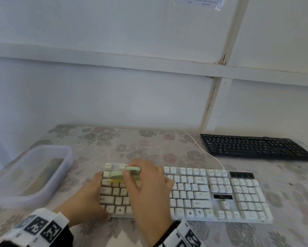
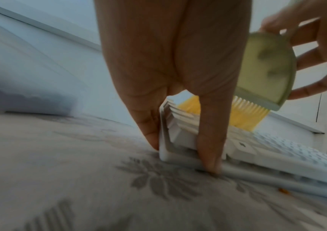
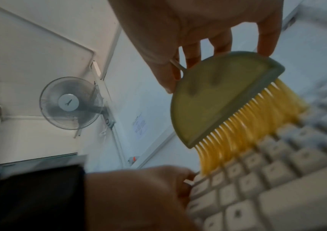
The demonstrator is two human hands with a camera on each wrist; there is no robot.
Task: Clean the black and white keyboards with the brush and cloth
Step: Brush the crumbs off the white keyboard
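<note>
I am seeing my right hand (image 1: 147,182) pinching the pale green half-round plastic brush (image 3: 214,96), its yellow bristles touching the white full-size keyboard (image 1: 203,195) at centre; my left hand (image 1: 89,198), fingers straight, is bracing its nine o'clock end; the black keyboard (image 1: 253,147) is lying at two o'clock.

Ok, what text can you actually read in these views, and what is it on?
"Esc": top-left key of the white keyboard.
Other white key legends: blurred, unreadable.
Black keyboard legends: too small.
Paper notice on the wall: print too small.
Wrist bands: only black-and-white marker patterns, no words.
</note>
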